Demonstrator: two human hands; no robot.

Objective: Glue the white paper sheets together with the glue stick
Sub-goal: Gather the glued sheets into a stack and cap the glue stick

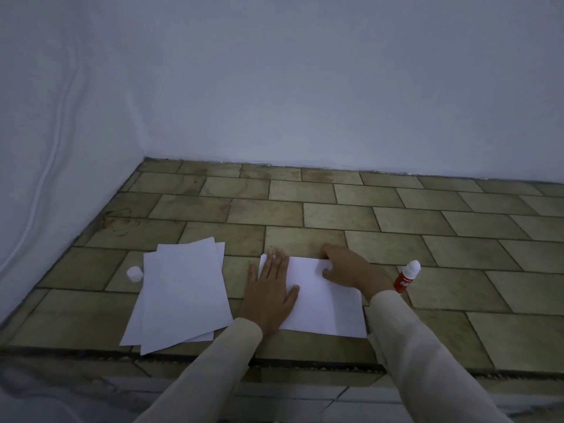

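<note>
A white paper sheet [323,303] lies flat on the tiled counter [305,215] in front of me. My left hand [270,293] presses flat on its left edge, fingers straight. My right hand [348,268] rests on the sheet's far right corner, fingers bent over the far edge and thumb on the paper. The red glue stick [406,276] with a white tip stands upright just right of my right wrist, uncapped. Its white cap [135,273] sits at the left of a loose stack of white sheets [183,294].
White walls close the counter at the back and the left. The counter's front edge [305,360] runs just below the papers, with a drop beyond it. Bare tiles stretch to the right and towards the back wall.
</note>
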